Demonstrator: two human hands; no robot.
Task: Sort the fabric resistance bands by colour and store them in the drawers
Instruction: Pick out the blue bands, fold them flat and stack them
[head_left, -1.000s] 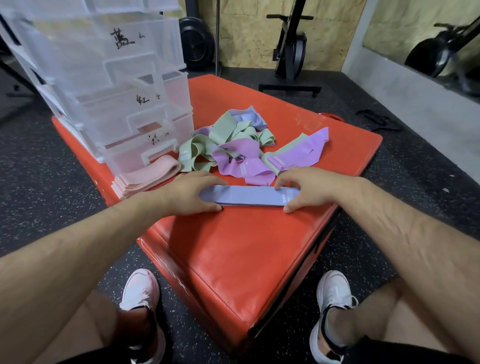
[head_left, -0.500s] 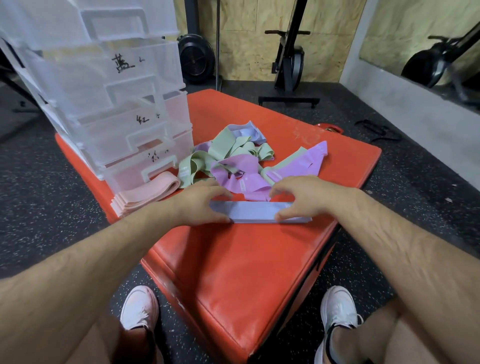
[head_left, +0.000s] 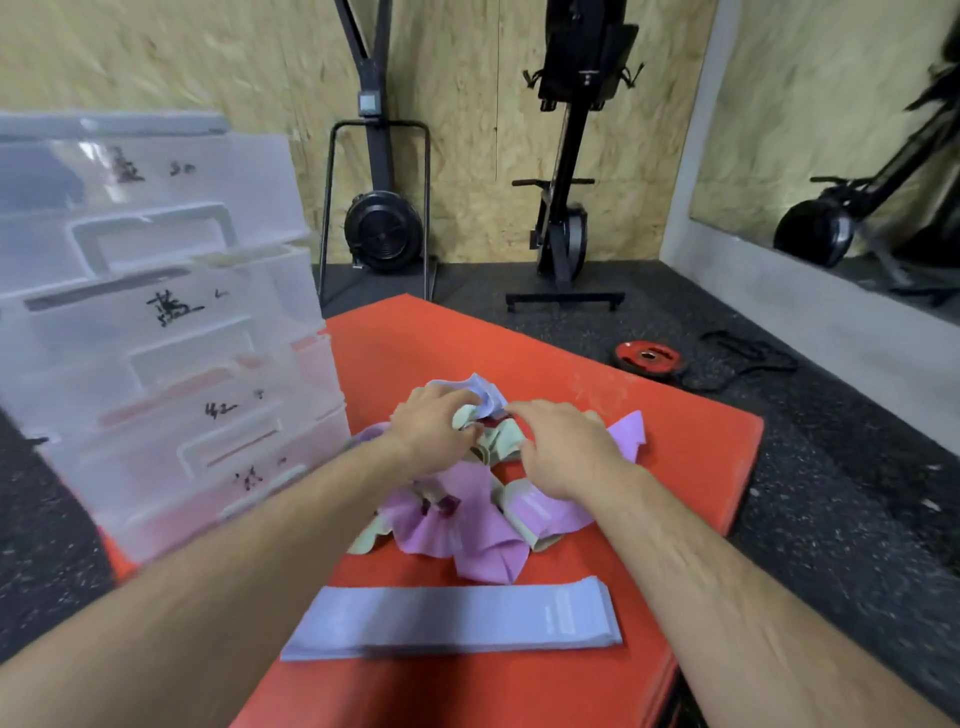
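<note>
A flat stack of blue bands lies on the orange padded box, near its front edge, with no hand on it. Behind it sits a tangled pile of purple bands and green bands. At the far end of the pile a crumpled blue band sticks up. My left hand has its fingers curled into the pile and grips that blue band. My right hand lies over the pile just to the right, fingers stretched toward the same band. The clear drawer unit stands at left.
The drawer fronts carry handwritten labels. A red weight plate and a black strap lie on the dark rubber floor to the right of the box. Exercise machines stand against the plywood wall at the back.
Both hands left the flat blue stack and reached forward into the tangled pile. The left hand took hold of a crumpled blue band. The view tilted up and moved closer.
</note>
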